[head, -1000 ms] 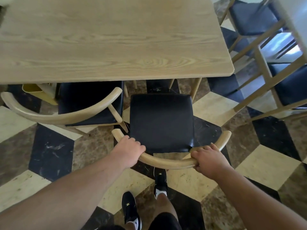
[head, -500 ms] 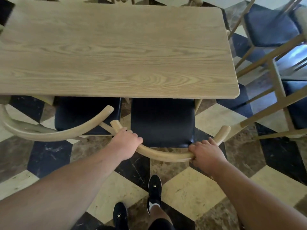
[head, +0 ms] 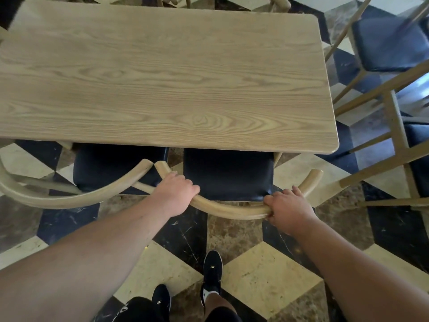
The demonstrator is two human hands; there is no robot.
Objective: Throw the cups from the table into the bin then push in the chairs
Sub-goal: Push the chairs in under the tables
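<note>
A light wooden table (head: 162, 77) fills the upper part of the view, and I see no cups on it. In front of me stands a chair (head: 227, 173) with a black seat and a curved wooden back rail; part of its seat is under the table's near edge. My left hand (head: 173, 194) grips the left part of that rail. My right hand (head: 286, 205) grips the right part. A second chair (head: 111, 170) of the same kind stands to the left, its rail end almost touching the first chair's rail.
More wooden chairs with dark seats (head: 390, 43) stand to the right of the table, their legs reaching toward its corner. Chair tops (head: 278, 1) show beyond the far edge. The floor (head: 267, 275) is chequered tile, and my feet (head: 212, 273) stand behind the chair.
The chair has slid forward under the table, with both hands still on its rail. More of the seat is now hidden by the tabletop. I have stepped closer.
</note>
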